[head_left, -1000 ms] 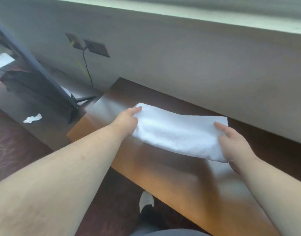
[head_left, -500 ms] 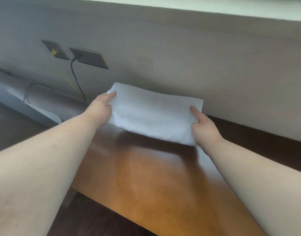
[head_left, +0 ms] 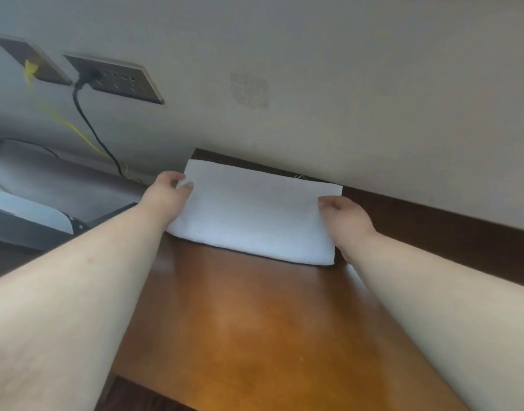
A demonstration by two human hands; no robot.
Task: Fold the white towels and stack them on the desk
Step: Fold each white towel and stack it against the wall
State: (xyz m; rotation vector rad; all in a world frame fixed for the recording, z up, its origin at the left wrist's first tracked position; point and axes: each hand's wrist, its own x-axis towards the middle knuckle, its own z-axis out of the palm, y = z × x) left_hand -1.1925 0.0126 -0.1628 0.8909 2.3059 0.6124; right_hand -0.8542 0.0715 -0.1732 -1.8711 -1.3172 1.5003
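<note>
Folded white towel (head_left: 254,215), soft rectangular slab, lying on glossy wooden surface (head_left: 254,327) against wall; left hand (head_left: 165,197) and right hand (head_left: 343,218) pinching its short ends.

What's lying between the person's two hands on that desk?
In the head view, a folded white towel spans the gap between the left hand and right hand, each pinching one end, at the desk's back edge.

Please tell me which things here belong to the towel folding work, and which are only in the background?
Belong to the job:
- white towel, folded
- desk
- left hand and right hand, holding the towel's ends

Only background:
- wall sockets
- black cable
- yellow cable
</note>
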